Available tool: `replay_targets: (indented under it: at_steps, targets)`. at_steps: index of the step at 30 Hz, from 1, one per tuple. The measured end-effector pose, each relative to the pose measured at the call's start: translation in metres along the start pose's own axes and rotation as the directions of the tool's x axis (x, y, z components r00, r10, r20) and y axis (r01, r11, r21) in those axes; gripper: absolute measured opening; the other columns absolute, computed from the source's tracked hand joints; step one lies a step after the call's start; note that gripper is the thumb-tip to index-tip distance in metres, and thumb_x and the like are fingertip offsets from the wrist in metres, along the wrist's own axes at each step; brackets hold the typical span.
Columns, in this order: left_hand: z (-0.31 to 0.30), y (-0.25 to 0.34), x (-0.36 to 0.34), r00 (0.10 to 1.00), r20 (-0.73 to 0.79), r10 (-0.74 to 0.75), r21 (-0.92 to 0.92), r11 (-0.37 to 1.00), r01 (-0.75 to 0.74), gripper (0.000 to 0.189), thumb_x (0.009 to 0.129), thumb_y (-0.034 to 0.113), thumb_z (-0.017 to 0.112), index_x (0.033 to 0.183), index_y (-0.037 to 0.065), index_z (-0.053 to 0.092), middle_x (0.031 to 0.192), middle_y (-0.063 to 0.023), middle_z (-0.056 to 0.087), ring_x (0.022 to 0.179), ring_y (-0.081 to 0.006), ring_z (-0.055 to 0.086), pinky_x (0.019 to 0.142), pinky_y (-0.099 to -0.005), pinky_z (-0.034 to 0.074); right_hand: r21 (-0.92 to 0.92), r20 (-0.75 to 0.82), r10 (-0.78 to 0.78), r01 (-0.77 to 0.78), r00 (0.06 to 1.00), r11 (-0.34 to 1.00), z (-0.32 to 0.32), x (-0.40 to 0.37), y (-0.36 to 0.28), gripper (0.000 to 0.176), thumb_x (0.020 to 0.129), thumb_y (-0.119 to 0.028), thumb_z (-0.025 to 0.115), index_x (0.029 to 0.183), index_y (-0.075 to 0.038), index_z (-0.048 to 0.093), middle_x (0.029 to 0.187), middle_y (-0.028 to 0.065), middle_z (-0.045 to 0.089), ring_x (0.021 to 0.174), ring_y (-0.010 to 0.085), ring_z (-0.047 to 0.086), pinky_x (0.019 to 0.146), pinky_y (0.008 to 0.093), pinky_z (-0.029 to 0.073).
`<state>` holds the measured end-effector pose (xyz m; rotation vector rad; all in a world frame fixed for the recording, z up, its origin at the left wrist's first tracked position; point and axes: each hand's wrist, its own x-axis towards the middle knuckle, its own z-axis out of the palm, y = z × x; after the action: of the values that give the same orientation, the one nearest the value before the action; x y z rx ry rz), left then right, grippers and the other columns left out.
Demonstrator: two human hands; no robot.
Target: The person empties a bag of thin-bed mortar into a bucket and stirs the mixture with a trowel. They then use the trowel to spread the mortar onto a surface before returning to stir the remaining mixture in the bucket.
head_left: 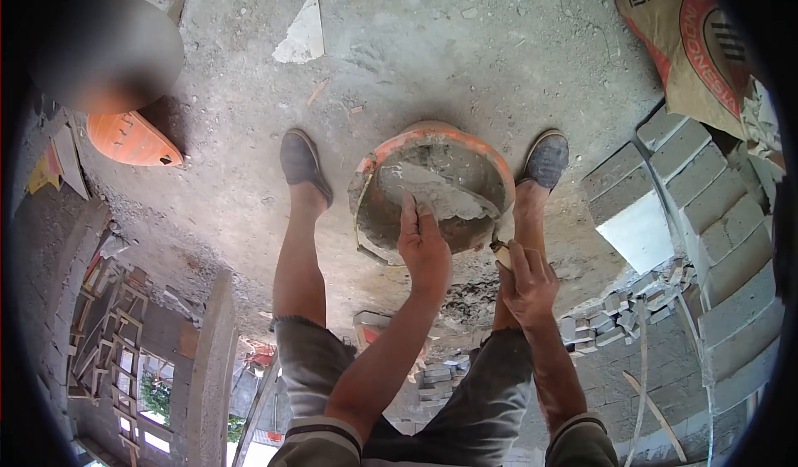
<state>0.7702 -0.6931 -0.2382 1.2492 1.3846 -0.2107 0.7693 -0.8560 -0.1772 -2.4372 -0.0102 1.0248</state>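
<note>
Between the feet stands an orange-rimmed bucket point(389, 144) with grey mortar point(440, 155) inside and caked on its wall. A paler, smooth grey patch point(445, 197) stretches across the middle of it; whether this is wet mortar or a flat piece cannot be made out. My left hand point(428, 251) reaches over the bucket's near side, fingers bunched at that patch; what they hold, if anything, is hidden. At the near right rim, my right hand point(529, 284) is wrapped round the light handle of a trowel point(503, 256). The trowel's blade is not clearly visible.
Grey blocks point(702, 176) are stacked at right, below a paper cement sack point(690, 43). Small block pieces point(611, 317) lie in a heap. An orange scoop-like container point(133, 138) is at left. A white shard point(302, 34) lies on the concrete floor point(399, 59).
</note>
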Motion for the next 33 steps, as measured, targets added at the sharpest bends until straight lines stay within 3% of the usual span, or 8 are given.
replay_targets:
  at_steps: [4, 13, 18, 20, 24, 27, 29, 33]
  targets:
    - [-0.051, -0.02, 0.013, 0.964, 0.181, -0.197, 0.003, 0.98, 0.199, 0.046, 0.096, 0.013, 0.044, 0.139, -0.003, 0.036, 0.113, -0.0051, 0.056, 0.086, -0.0058, 0.051, 0.073, -0.0187, 0.042, -0.338, -0.082, -0.039, 0.01, 0.996, 0.941, 0.01, -0.007, -0.013, 0.038, 0.078, -0.017, 0.066, 0.114, -0.008, 0.059, 0.089, 0.0074, 0.062, 0.077, 0.0268, 0.063, 0.065, 0.0397, 0.049]
    - [-0.064, 0.06, 0.118, 0.909, 0.051, 0.414, 0.433, 0.811, -0.393, 0.038, 0.097, 0.016, 0.048, 0.127, -0.007, 0.048, 0.122, -0.016, 0.055, 0.104, -0.0207, 0.057, 0.087, -0.0316, 0.048, 0.235, -0.319, 0.092, -0.015, 0.943, 0.972, -0.012, 0.083, 0.026, 0.032, 0.084, -0.013, 0.063, 0.114, -0.003, 0.057, 0.088, 0.018, 0.064, 0.073, 0.036, 0.064, 0.062, 0.0396, 0.051]
    - [-0.008, 0.067, 0.22, 0.832, 0.21, 0.513, 0.721, 0.494, -0.486, 0.046, 0.093, 0.015, 0.052, 0.134, -0.004, 0.041, 0.133, -0.0229, 0.044, 0.112, -0.0295, 0.052, 0.09, -0.0352, 0.046, -0.035, -0.304, -0.073, 0.065, 0.95, 0.997, 0.006, 0.187, 0.073, 0.035, 0.084, -0.026, 0.066, 0.114, -0.01, 0.058, 0.092, 0.014, 0.066, 0.074, 0.0319, 0.066, 0.063, 0.0395, 0.053]
    - [0.026, 0.079, 0.221, 0.971, -0.134, -0.199, 0.243, 0.943, 0.227, 0.057, 0.091, 0.015, 0.053, 0.141, -0.002, 0.029, 0.14, -0.0234, 0.036, 0.123, -0.0304, 0.044, 0.094, -0.0397, 0.043, -0.067, -0.264, -0.144, 0.131, 0.954, 0.989, 0.009, 0.225, 0.068, 0.036, 0.085, -0.029, 0.066, 0.114, -0.01, 0.059, 0.093, 0.0135, 0.066, 0.075, 0.0308, 0.066, 0.064, 0.0385, 0.053]
    - [0.037, 0.053, 0.238, 0.897, 0.031, -0.441, 0.323, 0.854, 0.409, 0.065, 0.09, 0.013, 0.051, 0.145, 0.001, 0.019, 0.146, -0.0224, 0.028, 0.131, -0.0332, 0.035, 0.101, -0.0437, 0.038, -0.09, -0.197, -0.225, 0.211, 0.954, 0.973, 0.017, 0.287, 0.031, 0.035, 0.084, -0.033, 0.065, 0.113, -0.015, 0.06, 0.09, 0.0089, 0.067, 0.075, 0.0296, 0.066, 0.065, 0.0395, 0.053]
    - [0.048, 0.043, 0.239, 0.99, -0.077, -0.117, 0.295, 0.946, 0.134, 0.063, 0.088, 0.012, 0.043, 0.143, -0.003, 0.016, 0.146, -0.0269, 0.025, 0.137, -0.0447, 0.02, 0.111, -0.0453, 0.025, -0.174, -0.158, -0.334, 0.307, 0.929, 0.936, 0.016, 0.315, 0.017, 0.035, 0.084, -0.035, 0.064, 0.113, -0.016, 0.061, 0.09, 0.008, 0.068, 0.078, 0.0287, 0.066, 0.068, 0.0396, 0.054]
    - [0.036, 0.022, 0.269, 0.774, 0.291, 0.562, 0.705, 0.422, -0.571, 0.069, 0.083, 0.006, 0.045, 0.142, -0.009, 0.012, 0.143, -0.0356, 0.022, 0.135, -0.0495, 0.019, 0.112, -0.0486, 0.02, -0.262, -0.104, -0.406, 0.369, 0.908, 0.892, 0.013, 0.323, 0.013, 0.034, 0.084, -0.034, 0.064, 0.113, -0.016, 0.061, 0.091, 0.0065, 0.068, 0.081, 0.0276, 0.066, 0.072, 0.0388, 0.054]
    - [0.044, 0.031, 0.282, 0.734, 0.401, 0.548, 0.704, 0.328, -0.63, 0.068, 0.079, 0.002, 0.045, 0.139, -0.013, 0.017, 0.138, -0.042, 0.024, 0.132, -0.0521, 0.023, 0.112, -0.0502, 0.019, -0.308, -0.066, -0.43, 0.392, 0.9, 0.867, 0.012, 0.322, 0.014, 0.037, 0.085, -0.036, 0.064, 0.115, -0.014, 0.061, 0.094, 0.0088, 0.069, 0.075, 0.0267, 0.068, 0.065, 0.0378, 0.054]
